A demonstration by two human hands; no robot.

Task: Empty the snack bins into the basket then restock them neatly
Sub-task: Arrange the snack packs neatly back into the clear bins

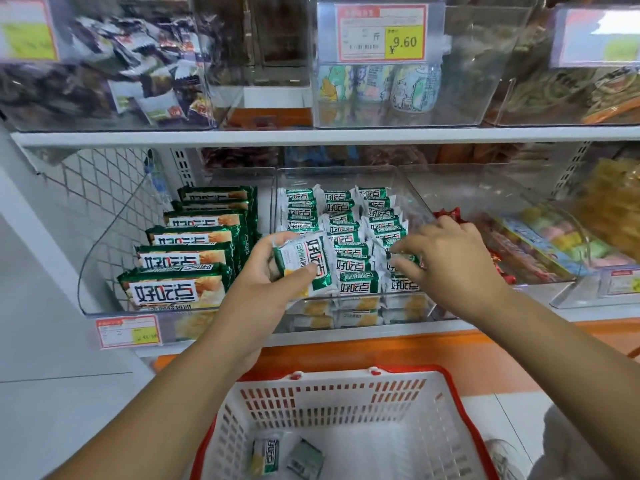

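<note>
At frame centre the left hand (277,268) grips one green-and-white snack packet (304,263) over the clear middle bin (346,174), long axis tilted upright. The right hand (446,258) pinches another packet (403,259) in the bin's right row. The basket (450,386) lies directly below, nearer the left hand.

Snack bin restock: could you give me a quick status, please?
Left hand grips one packet. Right hand pinches a packet in the middle bin. Two packets left in basket. Nothing in the way.
</note>
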